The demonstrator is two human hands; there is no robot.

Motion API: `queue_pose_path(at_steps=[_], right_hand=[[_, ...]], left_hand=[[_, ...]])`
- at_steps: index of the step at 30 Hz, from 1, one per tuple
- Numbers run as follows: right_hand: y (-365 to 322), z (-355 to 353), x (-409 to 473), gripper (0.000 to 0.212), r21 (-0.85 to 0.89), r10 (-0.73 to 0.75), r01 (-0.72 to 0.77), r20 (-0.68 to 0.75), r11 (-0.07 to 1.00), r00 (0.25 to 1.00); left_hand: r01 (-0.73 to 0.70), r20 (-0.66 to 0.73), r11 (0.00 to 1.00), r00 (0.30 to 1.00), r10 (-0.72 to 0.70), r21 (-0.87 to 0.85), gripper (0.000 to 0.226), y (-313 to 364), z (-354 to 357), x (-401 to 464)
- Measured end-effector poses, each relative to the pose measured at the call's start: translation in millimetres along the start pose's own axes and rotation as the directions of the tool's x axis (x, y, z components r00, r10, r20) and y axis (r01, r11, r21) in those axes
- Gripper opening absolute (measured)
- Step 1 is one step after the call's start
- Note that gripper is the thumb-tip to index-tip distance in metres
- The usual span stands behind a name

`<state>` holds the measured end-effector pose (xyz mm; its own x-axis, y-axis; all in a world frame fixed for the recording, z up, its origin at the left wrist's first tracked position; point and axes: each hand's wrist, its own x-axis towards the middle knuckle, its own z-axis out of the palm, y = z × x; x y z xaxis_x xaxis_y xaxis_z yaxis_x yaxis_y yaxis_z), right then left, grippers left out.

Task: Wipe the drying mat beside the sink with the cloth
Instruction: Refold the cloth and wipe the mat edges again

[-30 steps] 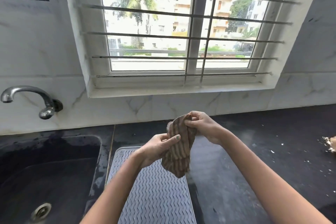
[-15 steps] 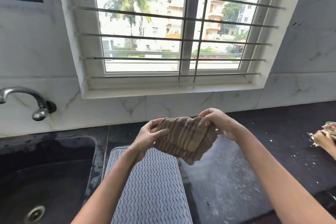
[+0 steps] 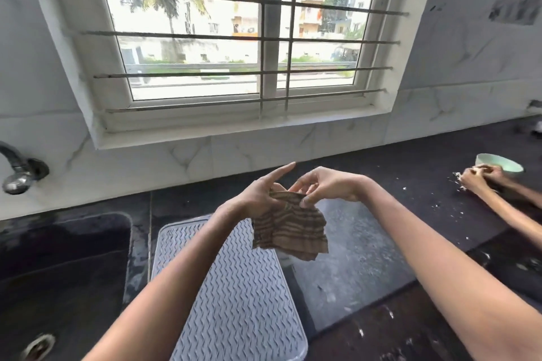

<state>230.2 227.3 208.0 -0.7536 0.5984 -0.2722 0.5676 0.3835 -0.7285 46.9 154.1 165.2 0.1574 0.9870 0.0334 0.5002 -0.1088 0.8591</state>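
Cloth (image 3: 289, 227) pinched by both hands, L (image 3: 261, 196) + R (image 3: 328, 186), above mat (image 3: 234, 296).

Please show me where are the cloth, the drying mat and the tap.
cloth (image 3: 290, 228): head view, middle of hanging striped fabric.
drying mat (image 3: 243, 302): head view, bare ribbed surface.
tap (image 3: 16, 182): head view, spout end.

Striped cloth (image 3: 289, 230) looks soft and woven, the mat (image 3: 243, 302) is ribbed matt rubber, worktop (image 3: 360, 249) glossy black stone, tap (image 3: 16, 173) shiny metal.

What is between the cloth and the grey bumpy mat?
Nothing but air, in the head view. The cloth hangs from the left hand and the right hand, above the drying mat, not touching it.
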Motion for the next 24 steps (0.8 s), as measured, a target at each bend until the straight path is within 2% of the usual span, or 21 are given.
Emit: queue_pose_path(at_steps=[3, 5, 7, 9, 12, 15, 18, 20, 21, 22, 24], right_hand=[[15.9, 4.3, -4.8, 0.009, -0.079, 0.043, -0.04, 0.035, 0.996, 0.998], [27.2, 3.0, -8.4, 0.013, -0.093, 0.081, -0.079, 0.021, 0.993, 0.996], [39.8, -0.1, -14.9, 0.014, -0.098, 0.121, -0.117, 0.037, 0.988, 0.992], [52.2, -2.8, -18.7, 0.014, -0.155, 0.141, -0.133, 0.042, 0.979, 0.989], [73.0, -6.7, -25.7, 0.019, -0.235, 0.106, -0.111, -0.031, 0.966, 0.994], [95.0, -8.8, -39.4, 0.018, -0.31, -0.004, -0.051, -0.173, 0.95, 0.985], [121.6, -8.7, -62.1, 0.013, -0.408, -0.106, -0.016, -0.275, 0.913, 0.956], [139.2, 1.5, -73.0, 0.013, -0.516, -0.114, -0.033, -0.25, 0.856, 0.962], [149.5, 8.4, -78.6, 0.014, -0.556, -0.065, -0.045, -0.176, 0.83, 0.982], [159.5, 17.6, -83.1, 0.017, -0.584, 0.023, -0.054, -0.06, 0.81, 0.998], [179.9, 40.8, -87.4, 0.03, -0.618, 0.202, -0.071, 0.144, 0.783, 0.969]], left_hand=[[0.037, 0.02, 0.999, 0.999, -0.037, -0.002, 0.08, -4.2, 14.3, -1.5], [0.104, 0.012, 0.991, 0.994, -0.105, 0.084, 0.056, -4.9, 24.5, -1.7], [0.172, 0.046, 0.945, 0.98, -0.192, 0.279, 0.027, -3.3, 36.5, -1.9], [0.191, 0.022, 0.885, 0.975, -0.221, 0.425, 0.009, -2.1, 48.7, -1.8], [0.204, -0.145, 0.864, 0.977, -0.153, 0.461, 0.013, 3.1, 76.1, 1.5], [0.246, -0.324, 0.832, 0.942, -0.085, 0.497, 0.014, 10.1, 103.8, 2.2], [0.248, -0.375, 0.749, 0.927, 0.0, 0.614, 0.017, 16.3, 139.8, 1.4], [0.233, -0.325, 0.673, 0.946, 0.012, 0.702, 0.021, 13.5, 165.7, -2.6], [0.226, -0.257, 0.646, 0.965, -0.048, 0.73, 0.026, 9.7, 181.2, -4.9], [0.221, -0.157, 0.634, 0.975, -0.157, 0.741, 0.032, 3.9, 196.4, -8.0], [0.232, 0.049, 0.665, 0.926, -0.375, 0.71, 0.042, -9.8, 224.2, -17.0]])
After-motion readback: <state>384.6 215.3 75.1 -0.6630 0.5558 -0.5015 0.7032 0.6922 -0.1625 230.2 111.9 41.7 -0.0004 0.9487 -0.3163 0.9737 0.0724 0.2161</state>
